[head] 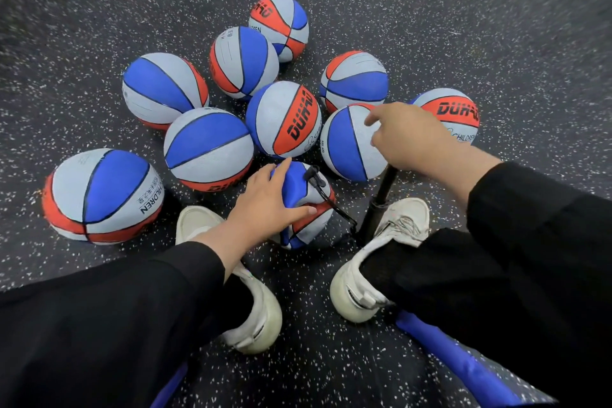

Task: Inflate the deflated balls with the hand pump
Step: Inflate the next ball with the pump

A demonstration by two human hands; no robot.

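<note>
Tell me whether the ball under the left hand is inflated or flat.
Flat. The ball is creased and caved in under the left hand, unlike the round balls behind it.

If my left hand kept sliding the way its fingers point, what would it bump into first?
Probably the ball with the orange DUHAO panel, just beyond the left hand resting on the deflated ball; depth is hard to judge.
</note>
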